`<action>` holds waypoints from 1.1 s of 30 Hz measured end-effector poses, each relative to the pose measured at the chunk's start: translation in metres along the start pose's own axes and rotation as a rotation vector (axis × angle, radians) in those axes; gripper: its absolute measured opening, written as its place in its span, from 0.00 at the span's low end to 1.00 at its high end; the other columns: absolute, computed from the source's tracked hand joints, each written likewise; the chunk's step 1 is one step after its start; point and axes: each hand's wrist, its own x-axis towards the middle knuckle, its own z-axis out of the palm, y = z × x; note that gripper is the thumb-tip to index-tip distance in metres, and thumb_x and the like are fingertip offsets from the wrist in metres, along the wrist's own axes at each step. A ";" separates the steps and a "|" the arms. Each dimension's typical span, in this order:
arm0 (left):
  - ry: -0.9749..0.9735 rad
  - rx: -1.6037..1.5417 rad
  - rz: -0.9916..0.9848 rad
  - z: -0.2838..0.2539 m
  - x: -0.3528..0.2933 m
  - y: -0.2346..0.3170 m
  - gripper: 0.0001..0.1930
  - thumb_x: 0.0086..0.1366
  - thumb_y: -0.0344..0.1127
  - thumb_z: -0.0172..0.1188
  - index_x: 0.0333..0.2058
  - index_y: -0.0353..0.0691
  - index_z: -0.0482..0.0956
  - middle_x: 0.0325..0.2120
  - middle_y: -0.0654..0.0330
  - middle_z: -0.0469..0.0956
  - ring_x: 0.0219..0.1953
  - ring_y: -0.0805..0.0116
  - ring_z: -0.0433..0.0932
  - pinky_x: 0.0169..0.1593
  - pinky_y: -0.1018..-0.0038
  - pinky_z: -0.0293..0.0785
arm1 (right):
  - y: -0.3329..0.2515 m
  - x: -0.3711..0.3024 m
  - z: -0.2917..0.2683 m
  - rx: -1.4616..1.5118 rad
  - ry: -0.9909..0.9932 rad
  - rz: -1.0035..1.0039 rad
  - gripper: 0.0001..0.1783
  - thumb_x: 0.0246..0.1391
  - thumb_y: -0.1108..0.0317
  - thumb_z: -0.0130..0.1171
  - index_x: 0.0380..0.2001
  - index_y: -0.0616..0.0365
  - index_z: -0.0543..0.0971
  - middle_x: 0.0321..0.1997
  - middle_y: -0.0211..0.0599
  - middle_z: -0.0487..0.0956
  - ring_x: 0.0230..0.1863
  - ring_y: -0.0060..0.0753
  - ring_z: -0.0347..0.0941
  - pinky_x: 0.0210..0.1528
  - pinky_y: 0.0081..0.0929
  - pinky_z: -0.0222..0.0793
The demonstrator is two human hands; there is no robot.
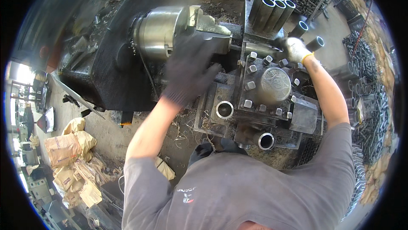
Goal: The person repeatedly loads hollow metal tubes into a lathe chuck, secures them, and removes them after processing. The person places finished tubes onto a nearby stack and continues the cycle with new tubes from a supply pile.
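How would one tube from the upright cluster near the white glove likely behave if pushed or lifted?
One of the upright tubes would probably feel stiff and fairly heavy, given its metallic-looking wall. Standing tall on a narrow end, it might tip if pushed; its round side suggests it could then roll.

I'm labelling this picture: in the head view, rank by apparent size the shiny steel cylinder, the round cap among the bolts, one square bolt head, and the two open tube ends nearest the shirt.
1. Steel cylinder
2. Round cap
3. Left tube end and right tube end: too alike to rank
4. Bolt head
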 end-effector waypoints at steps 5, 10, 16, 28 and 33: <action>-0.543 -0.378 -0.479 -0.065 -0.138 0.056 0.53 0.48 0.43 0.83 0.72 0.47 0.65 0.69 0.47 0.71 0.72 0.47 0.70 0.71 0.52 0.72 | -0.136 -0.066 -0.107 0.521 0.386 -0.732 0.27 0.49 0.68 0.76 0.55 0.61 0.84 0.54 0.46 0.87 0.48 0.42 0.87 0.54 0.32 0.85; -0.641 -0.138 -0.293 -0.012 -0.192 0.063 0.47 0.56 0.43 0.77 0.73 0.49 0.65 0.62 0.49 0.77 0.63 0.46 0.77 0.62 0.51 0.77 | -0.302 -0.071 -0.076 -0.466 -0.142 -0.900 0.06 0.53 0.63 0.69 0.32 0.51 0.90 0.31 0.29 0.88 0.31 0.35 0.85 0.31 0.39 0.79; -0.349 -0.275 -0.243 -0.054 -0.163 0.047 0.28 0.59 0.31 0.75 0.60 0.44 0.82 0.47 0.51 0.87 0.46 0.51 0.87 0.49 0.59 0.84 | -0.188 -0.087 -0.167 0.202 0.254 -0.732 0.15 0.46 0.66 0.71 0.40 0.58 0.88 0.36 0.41 0.89 0.32 0.35 0.86 0.34 0.33 0.82; 0.420 0.290 -0.270 -0.018 0.210 -0.082 0.28 0.68 0.42 0.70 0.63 0.39 0.76 0.52 0.48 0.82 0.50 0.51 0.83 0.56 0.59 0.81 | -0.044 -0.172 -0.118 0.752 0.590 0.353 0.25 0.45 0.66 0.69 0.49 0.62 0.84 0.38 0.49 0.87 0.35 0.40 0.85 0.44 0.40 0.82; -0.547 0.264 -0.331 0.018 0.234 -0.097 0.30 0.64 0.52 0.69 0.61 0.45 0.81 0.59 0.51 0.83 0.61 0.46 0.82 0.63 0.58 0.77 | -0.041 -0.128 -0.109 0.460 0.402 0.175 0.26 0.43 0.59 0.73 0.46 0.60 0.85 0.38 0.54 0.87 0.40 0.51 0.87 0.47 0.43 0.82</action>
